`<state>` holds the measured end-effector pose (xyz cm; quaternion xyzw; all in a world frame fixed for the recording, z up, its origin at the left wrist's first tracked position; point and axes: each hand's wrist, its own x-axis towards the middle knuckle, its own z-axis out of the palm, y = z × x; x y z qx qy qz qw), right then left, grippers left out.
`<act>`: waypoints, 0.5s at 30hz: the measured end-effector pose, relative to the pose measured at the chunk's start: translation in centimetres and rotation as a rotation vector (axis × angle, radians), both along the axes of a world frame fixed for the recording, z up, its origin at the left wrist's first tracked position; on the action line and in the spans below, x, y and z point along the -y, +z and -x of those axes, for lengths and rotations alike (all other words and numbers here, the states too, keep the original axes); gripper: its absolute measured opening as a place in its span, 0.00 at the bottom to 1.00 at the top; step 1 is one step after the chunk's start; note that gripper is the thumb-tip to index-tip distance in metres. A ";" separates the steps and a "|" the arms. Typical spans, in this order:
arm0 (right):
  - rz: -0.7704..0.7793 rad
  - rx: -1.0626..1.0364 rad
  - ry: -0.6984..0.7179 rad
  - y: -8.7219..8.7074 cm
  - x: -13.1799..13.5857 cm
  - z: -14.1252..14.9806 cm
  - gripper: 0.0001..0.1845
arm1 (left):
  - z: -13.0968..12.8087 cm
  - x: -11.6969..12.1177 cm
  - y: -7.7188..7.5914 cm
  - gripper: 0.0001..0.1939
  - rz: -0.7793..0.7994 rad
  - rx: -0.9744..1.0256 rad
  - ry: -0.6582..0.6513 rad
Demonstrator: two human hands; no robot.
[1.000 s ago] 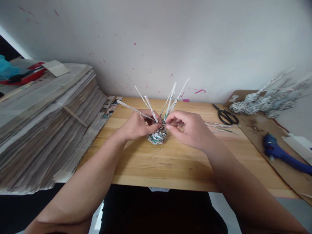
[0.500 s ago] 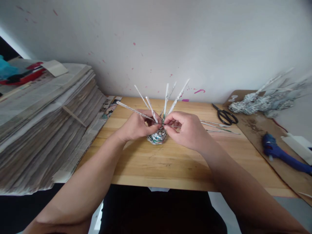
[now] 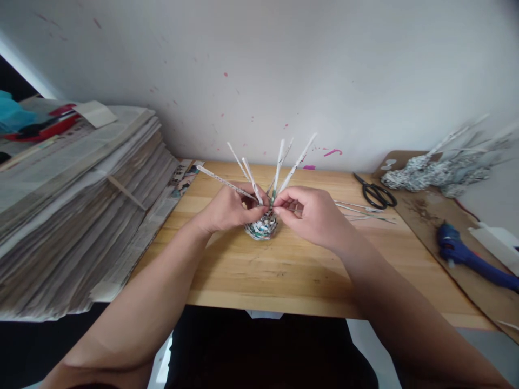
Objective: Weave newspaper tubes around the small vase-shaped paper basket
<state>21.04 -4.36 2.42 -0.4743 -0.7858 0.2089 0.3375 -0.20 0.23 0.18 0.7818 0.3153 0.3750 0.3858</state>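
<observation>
A small woven paper basket [image 3: 260, 228] rests on the wooden table [image 3: 251, 281], its strips white with bits of green and print. Several rolled paper sticks [image 3: 298, 162] rise from its rim and fan outward. My left hand [image 3: 233, 208] is closed on the left side of the basket, thumb at the rim by the base of a stick. On the right, my right hand [image 3: 312, 213] pinches a thin paper strip at the rim, thumb against forefinger. The strip runs back under that palm. My fingers hide part of the rim.
Black scissors [image 3: 375, 194] and several loose paper strips [image 3: 365, 210] lie to the right. A blue glue gun [image 3: 466, 256] rests on a brown board [image 3: 421, 227], with more woven paper pieces [image 3: 430, 173] behind. A tall newspaper stack [image 3: 89, 216] fills the left, against the wall [image 3: 259, 65].
My right fingers have shifted slightly at the rim, and the upright sticks near them lean a little more to the right. Both hands keep their hold; the whole view has shifted slightly.
</observation>
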 end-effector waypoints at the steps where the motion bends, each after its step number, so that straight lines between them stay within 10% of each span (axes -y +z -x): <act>1: 0.023 -0.024 0.012 0.1 0.0 -0.1 0.03 | 0.0 0.0 0.0 0.07 0.004 -0.002 0.004; 15: 0.004 0.043 0.024 0.4 0.0 -0.2 0.05 | 0.2 -0.1 -0.1 0.07 0.018 -0.024 -0.039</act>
